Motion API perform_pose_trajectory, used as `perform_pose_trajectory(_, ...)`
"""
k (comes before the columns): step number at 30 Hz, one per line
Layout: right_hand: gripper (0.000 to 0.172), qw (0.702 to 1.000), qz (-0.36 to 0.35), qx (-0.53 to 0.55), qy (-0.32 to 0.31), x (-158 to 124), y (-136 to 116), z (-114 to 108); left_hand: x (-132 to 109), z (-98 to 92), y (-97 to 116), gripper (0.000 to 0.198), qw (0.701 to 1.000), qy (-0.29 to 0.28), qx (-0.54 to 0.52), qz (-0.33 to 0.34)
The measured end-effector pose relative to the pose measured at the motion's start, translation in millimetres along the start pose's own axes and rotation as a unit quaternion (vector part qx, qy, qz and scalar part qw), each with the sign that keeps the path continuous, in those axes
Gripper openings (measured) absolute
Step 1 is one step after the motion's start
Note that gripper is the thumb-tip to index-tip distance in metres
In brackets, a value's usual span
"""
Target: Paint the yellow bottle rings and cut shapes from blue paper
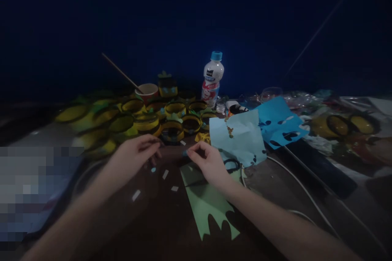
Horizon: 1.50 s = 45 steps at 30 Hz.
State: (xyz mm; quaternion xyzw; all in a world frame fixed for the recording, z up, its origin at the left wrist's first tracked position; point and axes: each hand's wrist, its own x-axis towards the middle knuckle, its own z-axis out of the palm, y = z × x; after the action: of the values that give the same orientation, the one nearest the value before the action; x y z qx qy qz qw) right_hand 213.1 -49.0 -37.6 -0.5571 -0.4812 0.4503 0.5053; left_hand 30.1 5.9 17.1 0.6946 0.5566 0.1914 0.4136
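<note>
My right hand (208, 162) pinches a small blue piece (184, 153) between thumb and fingertips, over the dark table. My left hand (139, 151) hovers to its left, fingers loosely bent and apart, with nothing visible in them. Below the hands lie a small light-blue dot (153, 169) and several small white slips (165, 174). Under my right hand is a pale green paper (202, 208) with scalloped cut-outs. Scissors (232, 165) with dark handles rest on it, partly hidden by that hand.
Several yellow rings with dark edges (146, 123) crowd the back left. Behind them stand a cup with a stick (147, 91) and a blue-capped bottle (211, 81). Pale blue paper (239, 138), cut blue paper (280, 120) and a white cable (294, 187) lie right.
</note>
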Motion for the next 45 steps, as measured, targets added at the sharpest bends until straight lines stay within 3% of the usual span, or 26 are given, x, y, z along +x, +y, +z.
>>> perform_pose_trajectory(4,0.01,1.0,-0.002,-0.011,-0.004,0.3,-0.9,-0.1,8.6,-25.6,-18.0,0.023,0.973,-0.039,0.226,0.013)
perform_pose_trajectory(9,0.01,1.0,-0.003,-0.018,-0.007,-0.1,-0.9,0.2,14.0,-31.3,-37.6,0.026,0.951,-0.076,0.297,0.053)
perform_pose_trajectory(15,0.01,1.0,0.0,-0.02,-0.01,-0.2,0.3,0.3,18.2,-25.6,-38.3,0.028,0.937,-0.062,0.329,0.095)
perform_pose_trajectory(38,0.009,1.0,0.007,-0.003,-0.014,0.2,-4.2,0.6,16.2,-21.8,-35.8,0.022,0.955,-0.07,0.28,0.064)
perform_pose_trajectory(45,0.009,1.0,-0.002,-0.003,-0.018,-0.2,-1.3,0.7,18.4,-20.4,-37.1,0.02,0.943,-0.06,0.314,0.089)
